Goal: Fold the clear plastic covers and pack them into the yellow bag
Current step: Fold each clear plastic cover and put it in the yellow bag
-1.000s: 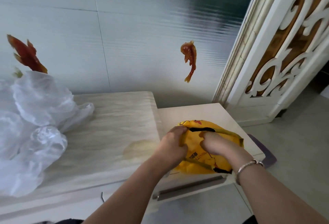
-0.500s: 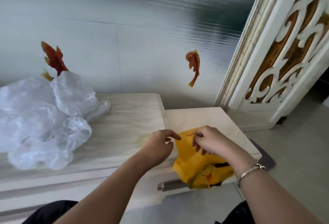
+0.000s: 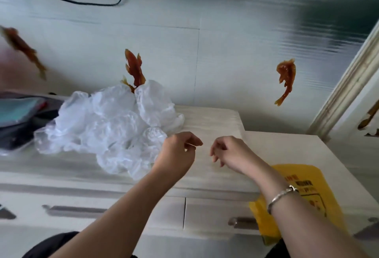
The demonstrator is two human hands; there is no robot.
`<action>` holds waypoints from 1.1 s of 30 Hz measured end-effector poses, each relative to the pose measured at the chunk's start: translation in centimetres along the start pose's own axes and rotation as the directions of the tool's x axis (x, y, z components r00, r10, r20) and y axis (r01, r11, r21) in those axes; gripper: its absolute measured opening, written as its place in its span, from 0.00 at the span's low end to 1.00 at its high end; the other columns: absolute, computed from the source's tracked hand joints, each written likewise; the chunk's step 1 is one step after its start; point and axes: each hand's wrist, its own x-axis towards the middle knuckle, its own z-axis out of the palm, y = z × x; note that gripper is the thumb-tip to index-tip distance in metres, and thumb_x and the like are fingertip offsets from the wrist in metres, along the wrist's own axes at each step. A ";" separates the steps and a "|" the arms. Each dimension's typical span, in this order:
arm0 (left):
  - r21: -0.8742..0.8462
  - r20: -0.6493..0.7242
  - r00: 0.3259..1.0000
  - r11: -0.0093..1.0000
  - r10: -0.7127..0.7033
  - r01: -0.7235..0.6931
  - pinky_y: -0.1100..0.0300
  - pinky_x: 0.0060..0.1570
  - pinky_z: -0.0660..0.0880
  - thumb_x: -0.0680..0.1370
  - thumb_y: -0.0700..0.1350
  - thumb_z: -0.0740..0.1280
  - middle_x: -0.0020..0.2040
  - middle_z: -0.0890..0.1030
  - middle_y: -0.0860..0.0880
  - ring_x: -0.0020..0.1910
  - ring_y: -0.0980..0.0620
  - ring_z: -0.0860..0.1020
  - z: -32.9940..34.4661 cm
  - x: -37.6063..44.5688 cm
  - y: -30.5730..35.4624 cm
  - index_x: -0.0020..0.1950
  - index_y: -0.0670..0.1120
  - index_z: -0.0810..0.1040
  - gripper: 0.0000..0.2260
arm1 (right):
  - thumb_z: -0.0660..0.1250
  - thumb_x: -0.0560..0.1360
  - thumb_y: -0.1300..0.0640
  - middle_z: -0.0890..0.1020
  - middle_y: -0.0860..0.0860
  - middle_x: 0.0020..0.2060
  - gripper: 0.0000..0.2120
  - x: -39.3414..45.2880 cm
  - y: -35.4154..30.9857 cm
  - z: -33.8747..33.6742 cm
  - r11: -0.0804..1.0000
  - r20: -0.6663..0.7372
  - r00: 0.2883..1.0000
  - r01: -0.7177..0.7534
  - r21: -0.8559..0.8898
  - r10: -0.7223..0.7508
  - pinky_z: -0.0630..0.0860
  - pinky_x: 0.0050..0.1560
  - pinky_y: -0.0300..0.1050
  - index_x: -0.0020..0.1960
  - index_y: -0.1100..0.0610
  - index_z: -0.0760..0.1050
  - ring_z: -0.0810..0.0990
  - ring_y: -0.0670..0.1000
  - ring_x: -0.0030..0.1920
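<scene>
Pale cabinet top [image 3: 215, 118] runs along a wall with fish decals [image 3: 286, 79]. Over its lower right edge I see the yellow bag [image 3: 307, 177] draped, contents hidden. Crumpled clear plastic covers [image 3: 110, 128] are heaped left of centre. My left hand [image 3: 176, 151] and right hand [image 3: 229, 153] hover, fingers loosely curled, empty. Dark blurred clutter [image 3: 18, 118] sits far left.
</scene>
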 end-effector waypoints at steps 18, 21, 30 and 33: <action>0.377 -0.159 0.978 0.908 -0.131 0.183 0.60 0.57 0.69 0.72 0.34 0.60 0.53 0.81 0.51 0.56 0.50 0.76 -3.6 0.0 -1.2 0.56 0.49 0.80 0.18 | 0.57 0.74 0.65 0.76 0.45 0.36 0.15 1.1 -3.6 2.3 0.991 0.022 0.998 0.059 0.119 -0.062 0.64 0.24 0.33 0.47 0.52 0.80 0.71 0.45 0.28; -0.003 -0.191 0.977 0.995 -0.095 0.096 0.75 0.44 0.70 0.75 0.34 0.62 0.46 0.83 0.56 0.45 0.61 0.78 -3.6 0.4 0.3 0.49 0.48 0.84 0.13 | 0.58 0.73 0.69 0.79 0.49 0.53 0.17 1.4 -3.0 1.5 0.953 -0.015 1.000 0.028 0.301 -0.024 0.72 0.40 0.42 0.48 0.47 0.75 0.79 0.51 0.46; -0.744 0.167 0.963 0.614 -0.212 0.264 0.59 0.43 0.77 0.81 0.33 0.56 0.50 0.84 0.42 0.49 0.46 0.84 -2.3 1.6 2.7 0.55 0.40 0.78 0.12 | 0.65 0.77 0.63 0.81 0.51 0.41 0.04 0.0 -1.1 -2.3 0.635 0.236 0.963 -0.263 0.727 0.128 0.75 0.42 0.47 0.47 0.55 0.76 0.79 0.50 0.40; -0.725 0.149 0.945 0.617 -0.292 0.305 0.62 0.36 0.76 0.80 0.35 0.59 0.50 0.84 0.43 0.45 0.49 0.84 -1.2 2.3 2.5 0.56 0.42 0.78 0.10 | 0.67 0.76 0.63 0.81 0.56 0.42 0.04 -0.3 -0.5 -3.3 0.588 0.192 0.968 -0.250 0.769 0.161 0.80 0.38 0.48 0.51 0.59 0.76 0.81 0.55 0.38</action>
